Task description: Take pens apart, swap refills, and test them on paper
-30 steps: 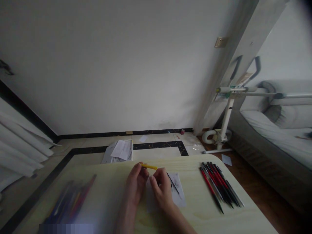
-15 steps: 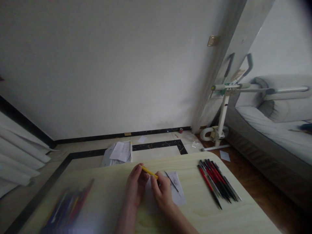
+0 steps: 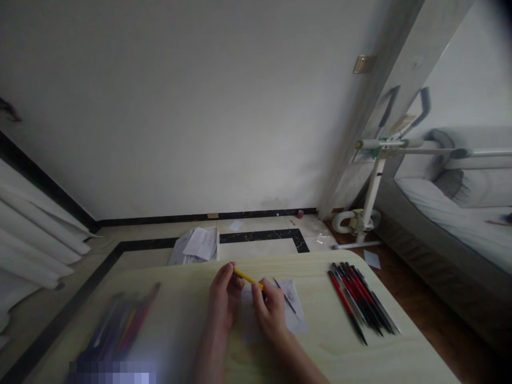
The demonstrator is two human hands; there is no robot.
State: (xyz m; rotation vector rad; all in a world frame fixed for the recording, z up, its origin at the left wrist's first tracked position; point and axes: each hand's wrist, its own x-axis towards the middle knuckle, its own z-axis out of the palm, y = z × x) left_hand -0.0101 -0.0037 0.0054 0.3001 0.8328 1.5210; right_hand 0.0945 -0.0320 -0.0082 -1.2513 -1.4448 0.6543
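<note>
1. Fingers on both hands are closed on the yellow pen (image 3: 248,279): left hand (image 3: 222,290) grips one end, right hand (image 3: 271,309) pinches the other. It's slung between them over the table (image 3: 320,349), tilted down toward the right.
2. My two cents: keep the left grip steady and let the right thumb and fingertip do the fine work. Light pressure, ends in line, no bending.
3. I'd mind the thin dark stick (image 3: 285,296) lying over the scribbled paper (image 3: 296,317), since the right hand is right beside it.
4. Can't make out either pen end, both are behind fingers. Right hand covers some paper too.
5. Red-and-black pens (image 3: 354,298) overlap, so no count. The left bundle (image 3: 120,325) is a blur, its bottom lost in blocky pixels.
</note>
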